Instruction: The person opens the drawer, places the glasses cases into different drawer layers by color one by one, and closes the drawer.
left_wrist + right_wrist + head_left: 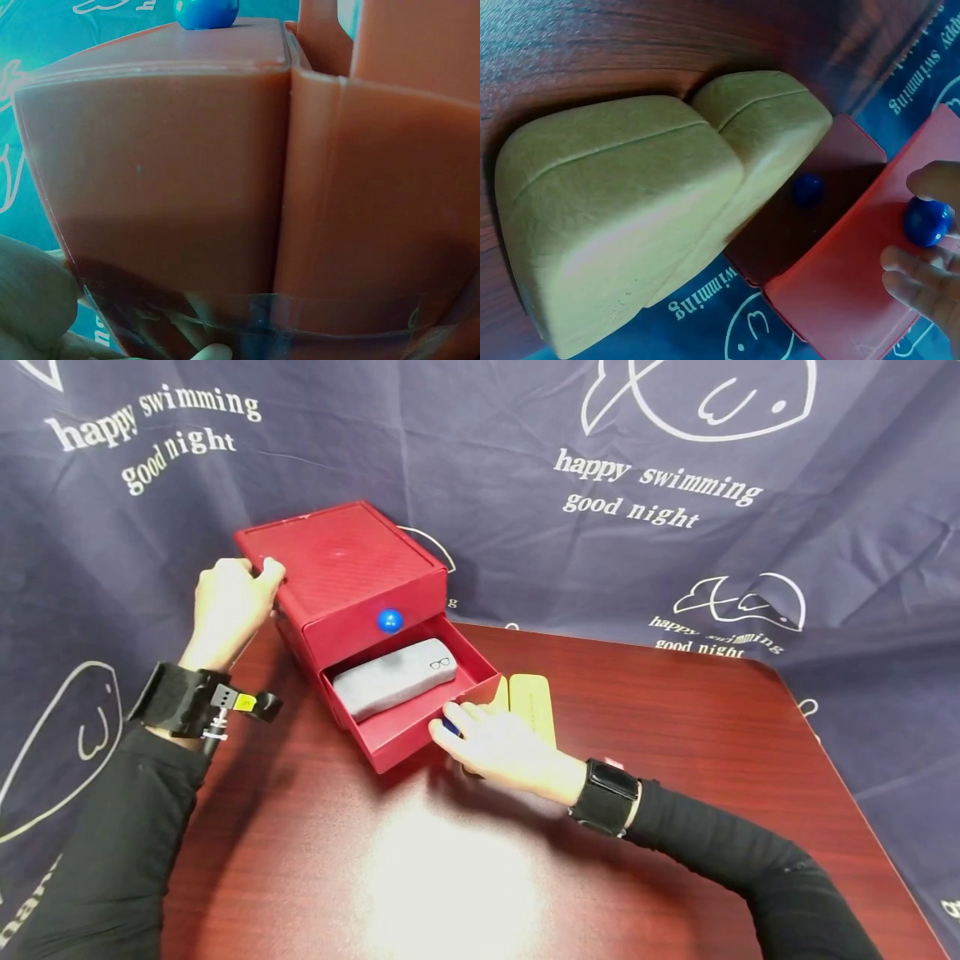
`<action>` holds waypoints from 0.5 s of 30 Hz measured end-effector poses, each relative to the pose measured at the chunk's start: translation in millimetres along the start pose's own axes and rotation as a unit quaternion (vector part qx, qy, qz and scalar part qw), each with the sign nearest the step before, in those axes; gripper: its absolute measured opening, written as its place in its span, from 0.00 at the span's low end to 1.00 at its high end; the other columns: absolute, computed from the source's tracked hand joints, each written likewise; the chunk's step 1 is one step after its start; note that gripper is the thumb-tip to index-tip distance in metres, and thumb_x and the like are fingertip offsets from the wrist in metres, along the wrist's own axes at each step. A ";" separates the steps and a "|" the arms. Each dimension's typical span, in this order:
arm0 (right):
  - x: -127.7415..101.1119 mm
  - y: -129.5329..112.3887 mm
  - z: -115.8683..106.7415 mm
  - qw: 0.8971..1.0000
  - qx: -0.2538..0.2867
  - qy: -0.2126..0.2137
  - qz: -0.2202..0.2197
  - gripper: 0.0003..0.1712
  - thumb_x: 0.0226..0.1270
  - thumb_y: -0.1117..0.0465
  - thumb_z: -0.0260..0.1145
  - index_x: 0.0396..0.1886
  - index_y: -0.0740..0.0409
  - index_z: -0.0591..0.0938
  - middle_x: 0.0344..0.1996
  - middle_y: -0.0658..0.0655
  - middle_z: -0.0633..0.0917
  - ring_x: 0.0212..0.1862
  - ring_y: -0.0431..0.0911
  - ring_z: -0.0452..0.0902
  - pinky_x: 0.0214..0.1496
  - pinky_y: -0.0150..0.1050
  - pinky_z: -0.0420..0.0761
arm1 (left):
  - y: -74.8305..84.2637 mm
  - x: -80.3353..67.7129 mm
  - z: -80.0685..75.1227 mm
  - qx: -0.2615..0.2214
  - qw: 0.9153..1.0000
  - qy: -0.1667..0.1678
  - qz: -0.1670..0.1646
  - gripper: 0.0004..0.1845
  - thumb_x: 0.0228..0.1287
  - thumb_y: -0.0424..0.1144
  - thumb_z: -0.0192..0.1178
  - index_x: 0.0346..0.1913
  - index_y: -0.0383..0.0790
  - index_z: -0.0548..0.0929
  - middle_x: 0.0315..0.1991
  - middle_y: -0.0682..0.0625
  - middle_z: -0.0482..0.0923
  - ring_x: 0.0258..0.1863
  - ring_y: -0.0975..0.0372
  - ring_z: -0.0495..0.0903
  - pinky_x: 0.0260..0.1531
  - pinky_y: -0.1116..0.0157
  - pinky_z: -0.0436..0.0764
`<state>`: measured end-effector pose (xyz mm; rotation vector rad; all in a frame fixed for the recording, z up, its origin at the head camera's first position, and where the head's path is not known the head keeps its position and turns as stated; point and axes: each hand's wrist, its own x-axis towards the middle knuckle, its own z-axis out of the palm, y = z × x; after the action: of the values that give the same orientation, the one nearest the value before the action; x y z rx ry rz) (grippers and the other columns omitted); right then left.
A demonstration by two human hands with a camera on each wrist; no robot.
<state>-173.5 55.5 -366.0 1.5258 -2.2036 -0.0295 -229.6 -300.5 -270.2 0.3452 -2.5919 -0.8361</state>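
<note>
Woodgrain tabletop (637, 710); at ten o'clock I see a ribbed red cabinet (337, 556), left hand (231, 610) gripping it, right hand (502, 747) pinching its blue knob (928, 222).

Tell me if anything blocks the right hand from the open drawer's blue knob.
Nothing visible does: the right hand grips the blue knob on the open drawer. The yellow cases stand beside the drawer, not between hand and knob.

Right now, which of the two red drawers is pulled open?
The lower drawer, the one holding the grey case printed with glasses; the upper drawer, above it, is shut.
</note>
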 end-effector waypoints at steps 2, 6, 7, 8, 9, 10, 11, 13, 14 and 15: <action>-1.0 0.0 1.1 1.000 0.002 0.000 -0.004 0.36 0.49 0.54 0.77 0.59 0.55 0.75 0.50 0.56 0.78 0.48 0.48 0.78 0.36 0.37 0.78 | 0.2 0.0 0.2 0.001 1.000 0.002 0.002 0.26 0.69 0.50 0.44 0.32 0.30 0.82 0.14 0.49 0.81 0.27 0.44 0.86 0.27 0.61 0.71; -2.4 -0.4 3.8 1.000 -0.003 0.008 -0.012 0.39 0.48 0.54 0.80 0.61 0.56 0.75 0.52 0.58 0.78 0.51 0.49 0.79 0.40 0.39 0.81 | 0.2 -0.8 0.4 0.002 1.000 0.004 0.005 0.27 0.69 0.50 0.43 0.32 0.29 0.82 0.17 0.43 0.83 0.36 0.38 0.86 0.29 0.59 0.72; -2.5 -0.4 4.5 1.000 -0.005 0.012 -0.014 0.39 0.48 0.54 0.80 0.61 0.56 0.75 0.52 0.59 0.78 0.51 0.49 0.79 0.42 0.40 0.82 | 0.1 -1.0 0.4 0.002 1.000 0.005 0.006 0.27 0.69 0.50 0.43 0.32 0.29 0.81 0.18 0.41 0.84 0.37 0.37 0.86 0.29 0.59 0.72; -2.3 -0.3 5.4 1.000 -0.010 0.015 -0.016 0.39 0.47 0.53 0.80 0.60 0.56 0.76 0.52 0.58 0.78 0.50 0.49 0.79 0.42 0.40 0.82 | 0.0 -1.1 0.5 0.002 1.000 0.005 0.006 0.27 0.69 0.50 0.43 0.31 0.28 0.81 0.19 0.40 0.84 0.37 0.37 0.86 0.29 0.58 0.72; -2.1 -0.3 6.1 1.000 -0.014 0.019 -0.019 0.39 0.47 0.53 0.81 0.60 0.56 0.76 0.52 0.58 0.79 0.50 0.49 0.79 0.42 0.40 0.82 | -0.2 -1.1 0.6 0.001 1.000 0.005 0.006 0.27 0.69 0.50 0.43 0.31 0.28 0.81 0.19 0.40 0.84 0.37 0.36 0.86 0.29 0.58 0.72; -1.7 -0.1 6.7 0.999 -0.016 0.021 -0.021 0.38 0.48 0.54 0.80 0.60 0.56 0.76 0.51 0.58 0.78 0.49 0.48 0.79 0.43 0.40 0.81 | -0.4 -1.1 0.7 0.000 1.000 0.005 0.006 0.27 0.69 0.50 0.43 0.31 0.28 0.81 0.19 0.39 0.84 0.37 0.36 0.85 0.29 0.58 0.72; -1.1 0.1 7.0 0.999 -0.020 0.024 -0.023 0.37 0.49 0.54 0.79 0.59 0.56 0.76 0.50 0.58 0.78 0.47 0.48 0.79 0.43 0.40 0.81 | -0.5 -1.2 0.8 0.000 1.000 0.006 0.006 0.27 0.69 0.50 0.43 0.31 0.28 0.81 0.19 0.39 0.84 0.37 0.36 0.85 0.29 0.58 0.71; 0.2 0.4 7.2 0.999 -0.026 0.026 -0.027 0.33 0.52 0.55 0.77 0.57 0.56 0.75 0.48 0.57 0.78 0.45 0.47 0.79 0.42 0.39 0.80 | -0.8 -1.0 1.0 0.001 1.000 0.007 0.006 0.27 0.69 0.50 0.43 0.30 0.28 0.81 0.19 0.39 0.83 0.37 0.36 0.85 0.29 0.58 0.71; 0.7 0.5 7.1 0.999 -0.028 0.023 -0.027 0.32 0.52 0.55 0.76 0.56 0.56 0.75 0.47 0.57 0.77 0.44 0.47 0.78 0.41 0.38 0.79 | -1.1 -0.7 1.2 0.002 1.000 0.008 0.007 0.27 0.69 0.50 0.43 0.30 0.28 0.81 0.18 0.40 0.83 0.37 0.36 0.85 0.29 0.57 0.71; 0.8 0.6 6.5 0.999 -0.025 0.019 -0.027 0.31 0.53 0.55 0.76 0.56 0.55 0.75 0.48 0.57 0.77 0.44 0.47 0.78 0.42 0.39 0.79 | -1.2 -0.5 1.3 0.002 1.000 0.009 0.008 0.27 0.69 0.50 0.43 0.30 0.28 0.80 0.18 0.39 0.83 0.37 0.35 0.85 0.29 0.57 0.71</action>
<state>-176.7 53.5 -371.4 1.5463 -2.1155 -0.0722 -229.6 -300.5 -272.0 0.3319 -2.5770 -0.8186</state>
